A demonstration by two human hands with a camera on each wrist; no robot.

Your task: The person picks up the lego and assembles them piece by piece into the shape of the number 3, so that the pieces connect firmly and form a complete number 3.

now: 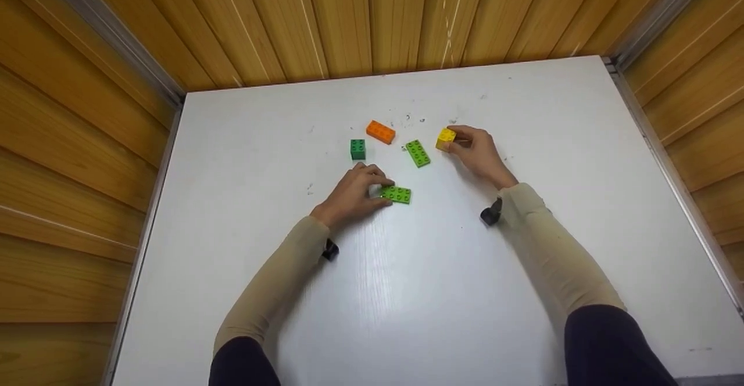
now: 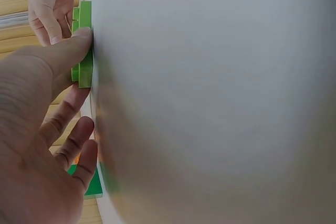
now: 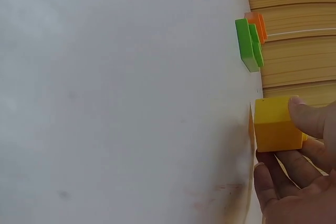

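Note:
My left hand [image 1: 353, 196] pinches a flat light green brick [image 1: 397, 194] between thumb and fingers, low over the white table. In the left wrist view the thumb lies along the side of that light green brick [image 2: 85, 45], whose studs face away from the tabletop. A yellow brick [image 1: 446, 138] is held by its sides in my right hand [image 1: 479, 153]. The right wrist view shows the thumb on the yellow brick [image 3: 277, 124] and fingers beneath it. Between the hands lies a second flat light green brick [image 1: 418, 153].
An orange brick [image 1: 381, 132] and a dark green brick [image 1: 358, 149] stand on the table beyond my left hand. The white table [image 1: 372, 293] has small dark marks near its far side. Wood-patterned walls [image 1: 343, 20] rise at the back and both sides.

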